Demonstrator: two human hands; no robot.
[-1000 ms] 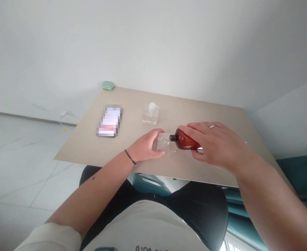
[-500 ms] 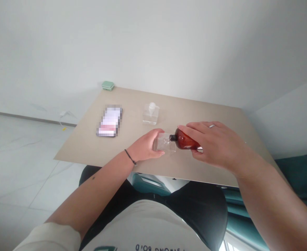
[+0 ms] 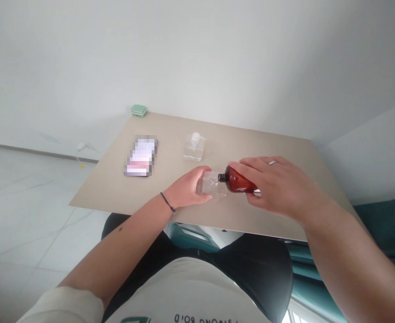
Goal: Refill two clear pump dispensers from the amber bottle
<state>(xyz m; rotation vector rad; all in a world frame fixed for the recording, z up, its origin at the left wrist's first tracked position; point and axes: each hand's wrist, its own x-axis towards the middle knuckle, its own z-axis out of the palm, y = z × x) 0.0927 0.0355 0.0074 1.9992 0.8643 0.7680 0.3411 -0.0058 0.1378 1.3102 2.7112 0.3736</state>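
My right hand (image 3: pixel 274 186) is wrapped round an amber bottle (image 3: pixel 239 180), tipped almost level with its uncapped dark neck pointing left. The neck lies over the mouth of a clear square bottle (image 3: pixel 214 185). My left hand (image 3: pixel 190 186) grips that clear bottle from the left, thumb on the near side and fingers on the far side. Whether liquid is flowing between the two cannot be made out. Behind them on the table stands a second clear square container (image 3: pixel 193 150) with a white rounded top (image 3: pixel 195 136).
A phone (image 3: pixel 141 156) with a blurred lit screen lies on the left of the beige table (image 3: pixel 170 125). At the far left corner sits a small green box (image 3: pixel 138 111). A white wall (image 3: pixel 217 58) rises behind the table, and teal fabric (image 3: pixel 386 224) hangs at the right.
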